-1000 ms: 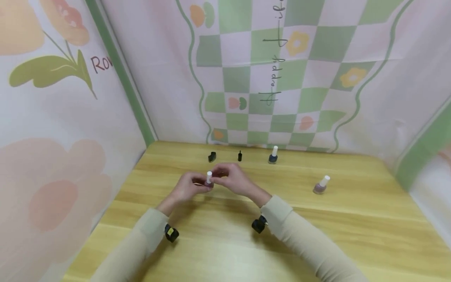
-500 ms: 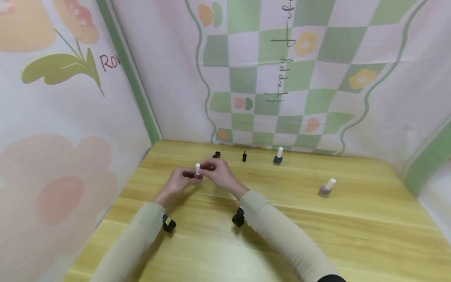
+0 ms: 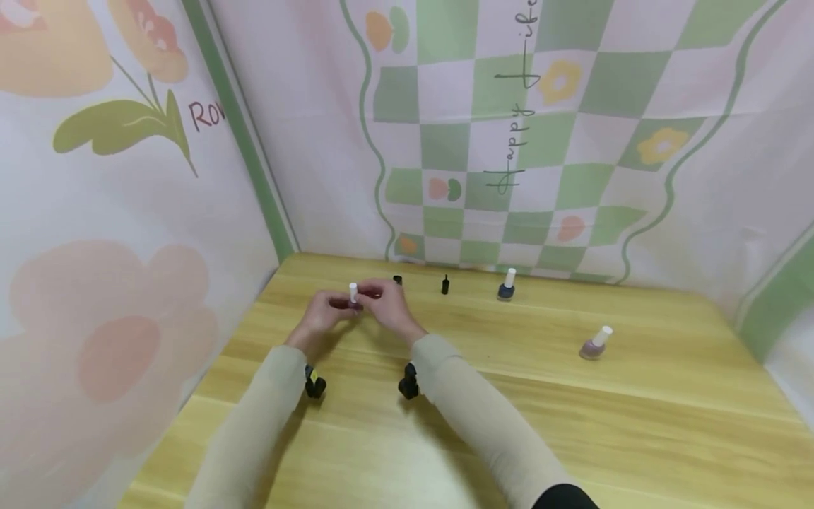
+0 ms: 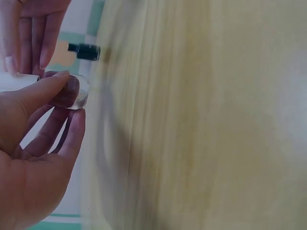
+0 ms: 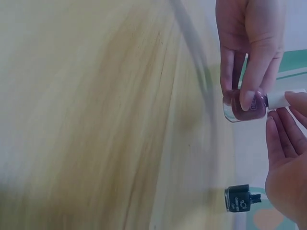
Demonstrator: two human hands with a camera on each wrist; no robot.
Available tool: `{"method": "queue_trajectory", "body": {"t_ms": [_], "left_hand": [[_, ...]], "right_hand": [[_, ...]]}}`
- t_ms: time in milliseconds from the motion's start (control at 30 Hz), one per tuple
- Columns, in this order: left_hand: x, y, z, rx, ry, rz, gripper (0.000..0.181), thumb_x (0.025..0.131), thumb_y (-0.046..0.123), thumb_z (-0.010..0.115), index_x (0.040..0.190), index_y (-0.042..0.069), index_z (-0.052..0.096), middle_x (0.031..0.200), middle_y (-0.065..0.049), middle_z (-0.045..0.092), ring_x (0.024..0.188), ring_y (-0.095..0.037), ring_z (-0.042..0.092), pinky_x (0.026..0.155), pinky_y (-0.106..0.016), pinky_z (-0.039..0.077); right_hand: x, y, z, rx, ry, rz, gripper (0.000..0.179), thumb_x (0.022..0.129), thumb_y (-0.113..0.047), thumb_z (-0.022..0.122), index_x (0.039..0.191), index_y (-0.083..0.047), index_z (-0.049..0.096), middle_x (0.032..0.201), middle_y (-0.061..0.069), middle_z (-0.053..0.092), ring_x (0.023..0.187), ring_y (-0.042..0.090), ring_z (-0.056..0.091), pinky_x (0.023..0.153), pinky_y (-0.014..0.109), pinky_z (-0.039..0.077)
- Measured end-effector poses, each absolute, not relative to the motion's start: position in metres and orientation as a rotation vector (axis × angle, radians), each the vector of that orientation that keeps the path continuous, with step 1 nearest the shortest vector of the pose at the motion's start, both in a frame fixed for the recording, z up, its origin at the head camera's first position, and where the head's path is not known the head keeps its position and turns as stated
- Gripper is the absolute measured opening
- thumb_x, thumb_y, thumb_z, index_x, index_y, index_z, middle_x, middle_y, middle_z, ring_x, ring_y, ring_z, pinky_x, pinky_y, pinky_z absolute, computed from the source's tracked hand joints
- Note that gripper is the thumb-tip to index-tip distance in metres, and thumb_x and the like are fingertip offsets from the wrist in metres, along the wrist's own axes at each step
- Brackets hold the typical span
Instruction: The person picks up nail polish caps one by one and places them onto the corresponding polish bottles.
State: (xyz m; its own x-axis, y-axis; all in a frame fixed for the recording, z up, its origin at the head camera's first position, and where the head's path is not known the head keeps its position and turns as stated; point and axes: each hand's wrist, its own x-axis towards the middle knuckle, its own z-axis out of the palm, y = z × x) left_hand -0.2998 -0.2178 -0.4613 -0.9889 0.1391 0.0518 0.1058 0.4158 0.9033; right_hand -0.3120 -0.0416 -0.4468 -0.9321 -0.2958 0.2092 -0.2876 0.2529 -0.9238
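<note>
A small nail polish bottle (image 5: 249, 105) with mauve polish and a white cap (image 3: 352, 293) is held up between both hands at the back left of the table. My left hand (image 3: 321, 312) pinches the glass body between thumb and fingers. At the cap, my right hand (image 3: 386, 308) grips with thumb and fingers. Cap and bottle are in line and joined at the neck, as the right wrist view shows. Near the right hand lies a dark bottle (image 5: 238, 199) with a bare neck and no white cap.
Behind the right hand a small black thing (image 3: 397, 280) is mostly hidden. To its right are a capless black bottle (image 3: 445, 285), a dark blue polish bottle (image 3: 506, 290) with a white cap, and a mauve one (image 3: 593, 348) near the right side. A patterned curtain (image 3: 439, 212) closes off the back.
Both hands have moved left and toward the back of the table with the mauve bottle between them. The right hand now covers more of the black thing behind it. The camera view has shifted slightly.
</note>
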Motion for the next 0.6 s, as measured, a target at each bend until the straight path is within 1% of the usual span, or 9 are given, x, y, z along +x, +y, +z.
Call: {"method": "queue_trajectory", "body": {"t_ms": [200,300,467,600], "left_hand": [[-0.306,-0.220,-0.461,0.196,2.666,1.574,0.025,0.088,0.006,0.080,0.112,0.003,0.076,0.110,-0.013,0.076,0.106,-0.029,0.071,0.099,-0.042,0.055],[-0.308,-0.221,-0.463,0.192,2.676,1.559,0.024,0.088,0.006,0.080,0.112,0.003,0.076,0.109,-0.013,0.076,0.106,-0.029,0.071,0.102,-0.044,0.053],[-0.305,-0.223,-0.465,0.164,2.677,1.563,0.021,0.089,0.003,0.079,0.109,0.001,0.076,0.107,-0.015,0.076,0.106,-0.032,0.070,0.103,-0.047,0.051],[-0.304,-0.223,-0.467,0.181,2.679,1.576,0.020,0.089,0.001,0.078,0.108,-0.001,0.076,0.107,-0.017,0.076,0.107,-0.034,0.070,0.103,-0.048,0.052]], "right_hand": [[-0.316,-0.048,-0.452,-0.535,2.469,-1.881,0.017,0.095,-0.004,0.072,0.111,-0.003,0.076,0.108,0.011,0.076,0.100,0.021,0.071,0.085,0.029,0.059],[-0.317,-0.050,-0.455,-0.545,2.456,-1.902,0.016,0.095,-0.003,0.073,0.110,-0.002,0.077,0.107,0.011,0.076,0.098,0.021,0.071,0.084,0.028,0.059],[-0.316,-0.055,-0.459,-0.559,2.460,-1.906,0.015,0.094,-0.003,0.074,0.108,-0.002,0.077,0.107,0.012,0.076,0.098,0.021,0.072,0.084,0.026,0.059],[-0.315,-0.056,-0.461,-0.536,2.475,-1.907,0.015,0.093,-0.004,0.074,0.108,-0.003,0.077,0.106,0.011,0.077,0.098,0.020,0.072,0.084,0.026,0.058]]}}
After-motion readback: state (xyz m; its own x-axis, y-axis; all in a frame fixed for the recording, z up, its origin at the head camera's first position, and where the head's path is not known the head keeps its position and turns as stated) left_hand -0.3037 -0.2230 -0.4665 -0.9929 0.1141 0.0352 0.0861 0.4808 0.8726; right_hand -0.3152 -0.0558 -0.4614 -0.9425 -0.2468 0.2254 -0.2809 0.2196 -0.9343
